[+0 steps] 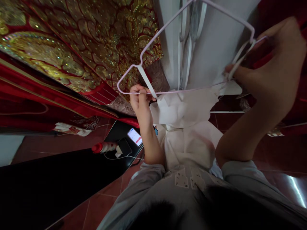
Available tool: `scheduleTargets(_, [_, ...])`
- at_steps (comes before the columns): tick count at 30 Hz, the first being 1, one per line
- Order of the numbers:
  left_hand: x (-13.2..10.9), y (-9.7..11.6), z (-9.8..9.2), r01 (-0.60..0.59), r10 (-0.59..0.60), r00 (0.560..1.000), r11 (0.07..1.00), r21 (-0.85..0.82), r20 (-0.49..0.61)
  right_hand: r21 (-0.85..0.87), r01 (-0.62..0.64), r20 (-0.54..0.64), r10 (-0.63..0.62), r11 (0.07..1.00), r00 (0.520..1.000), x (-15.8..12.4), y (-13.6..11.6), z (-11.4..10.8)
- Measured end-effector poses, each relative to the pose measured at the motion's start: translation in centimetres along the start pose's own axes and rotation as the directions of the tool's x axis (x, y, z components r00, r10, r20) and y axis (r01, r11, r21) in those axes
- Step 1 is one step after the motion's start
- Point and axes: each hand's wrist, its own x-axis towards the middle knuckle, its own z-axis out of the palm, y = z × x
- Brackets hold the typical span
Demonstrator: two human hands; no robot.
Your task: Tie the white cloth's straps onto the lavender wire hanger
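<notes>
A pale pink wire hanger [165,31] spans the upper middle of the view. From it hangs a white dress [189,107] with a layered top and a fuller skirt. One strap [146,80] loops over the notch on the hanger's left side. My left hand [142,103] pinches the hanger's lower bar near that strap. At the hanger's right end, my right hand [268,70] grips the other strap [237,62] between thumb and fingers, close to the right notch. Part of the skirt lies against my front between my forearms.
Red garments with gold sequins [96,48] hang at the left. Pale panels with white handles [183,48] stand behind the hanger. A black table [72,179] at lower left bears a lit phone [135,137], a red-capped bottle [104,147] and a cable. Red tiles cover the floor.
</notes>
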Motion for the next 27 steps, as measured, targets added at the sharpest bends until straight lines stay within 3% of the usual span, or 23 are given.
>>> scheduleTargets(3, [0.0,-0.4,0.2,0.0,0.0,1.0,1.0,-0.028,-0.01,-0.056,0.013,0.094,-0.008,0.998,0.996,0.8,-0.6,-0.1])
scheduleTargets(6, [0.1,-0.5,0.0,0.012,-0.013,1.0,0.999,-0.03,-0.023,-0.139,0.04,0.103,-0.026,0.989,0.994,0.6,-0.4,0.3])
scheduleTargets(8, [0.2,-0.4,-0.2,0.012,-0.012,0.999,1.0,-0.017,-0.031,-0.238,0.061,0.074,-0.044,0.969,0.996,0.0,0.3,0.8])
scheduleTargets(10, [0.2,-0.3,-0.2,0.008,-0.008,0.999,1.0,-0.007,-0.033,-0.238,0.161,0.003,-0.165,0.958,0.986,-0.8,1.4,1.6])
scheduleTargets(11, [0.2,-0.3,-0.2,0.011,-0.011,0.999,1.0,-0.001,-0.032,-0.173,0.257,-0.053,-0.27,0.951,0.961,-1.2,1.8,2.1])
scheduleTargets(13, [0.0,-0.3,0.0,0.025,-0.025,0.999,0.999,0.021,-0.029,0.014,0.47,-0.271,-0.449,0.883,0.851,-2.3,2.2,3.1])
scheduleTargets(14, [-0.2,-0.3,0.2,0.031,-0.03,0.999,0.999,0.035,-0.03,0.095,0.545,-0.408,-0.467,0.833,0.785,-3.0,2.0,3.7])
scheduleTargets(16, [-0.5,-0.4,0.4,0.038,-0.036,0.999,0.998,0.051,-0.035,0.204,0.585,-0.584,-0.382,0.785,0.716,-4.9,1.1,4.8])
scheduleTargets(17, [-0.7,-0.3,0.5,0.037,-0.035,0.999,0.998,0.058,-0.036,0.263,0.514,-0.539,-0.317,0.817,0.78,-6.0,0.4,5.3])
scheduleTargets(18, [-0.7,-0.2,0.5,0.033,-0.031,0.999,0.997,0.07,-0.036,0.298,0.407,-0.387,-0.281,0.863,0.878,-7.0,-0.2,5.7])
scheduleTargets(19, [-0.8,-0.1,0.4,0.029,-0.026,0.999,0.995,0.091,-0.032,0.274,0.306,-0.219,-0.251,0.912,0.943,-8.0,-0.7,6.1])
scheduleTargets(20, [-0.8,0.1,0.3,0.024,-0.021,0.999,0.992,0.12,-0.026,0.237,0.244,-0.11,-0.224,0.94,0.968,-8.8,-1.1,6.5])
scheduleTargets(22, [-0.7,0.5,0.0,0.017,-0.014,1.0,0.985,0.172,-0.016,0.18,0.185,0.022,-0.192,0.966,0.981,-9.8,-1.4,7.0])
scheduleTargets(27, [-1.0,1.5,-0.6,0.108,-0.116,0.991,0.989,0.097,0.074,0.22,0.202,-0.036,-0.199,0.954,0.979,-9.7,-0.8,7.7])
